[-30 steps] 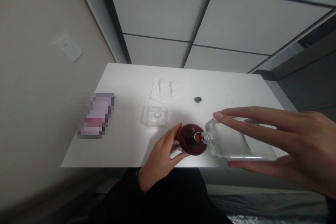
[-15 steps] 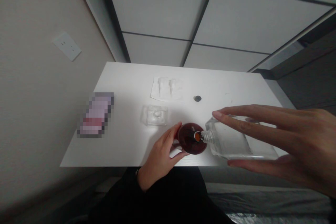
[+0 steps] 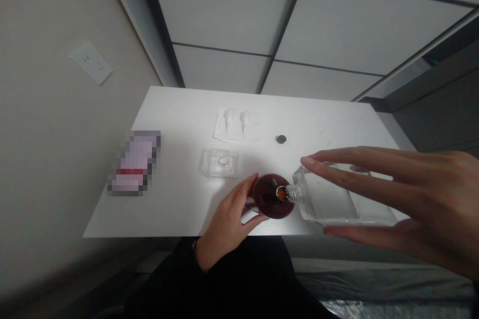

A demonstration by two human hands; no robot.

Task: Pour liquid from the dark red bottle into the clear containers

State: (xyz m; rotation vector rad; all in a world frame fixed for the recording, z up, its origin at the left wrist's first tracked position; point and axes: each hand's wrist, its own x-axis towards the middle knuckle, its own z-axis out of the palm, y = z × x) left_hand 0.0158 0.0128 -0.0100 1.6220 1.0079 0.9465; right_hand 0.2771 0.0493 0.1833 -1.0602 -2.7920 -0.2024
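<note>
My left hand [image 3: 230, 222] is closed round a dark amber bottle [image 3: 267, 204] near the front edge of the white table. From the right, my right hand [image 3: 411, 194] grips a large clear bottle [image 3: 329, 199] across its sides, fingers along the top and thumb below. That clear bottle lies tipped toward the left, its threaded neck at the amber bottle's open mouth. Colourless liquid shows inside it. Whether the two rims touch, I cannot tell.
Left of the amber bottle stands a small clear square bottle [image 3: 220, 165]. Behind it, two white pump or nozzle pieces lie on a white tissue [image 3: 234, 129]. A dark round cap [image 3: 281, 139] lies to their right. A blurred pink phone-like object [image 3: 136, 162] rests at the table's left edge.
The camera view has shifted very slightly. Both hands keep their grips, and the tipped clear bottle stays at the amber bottle's mouth.
</note>
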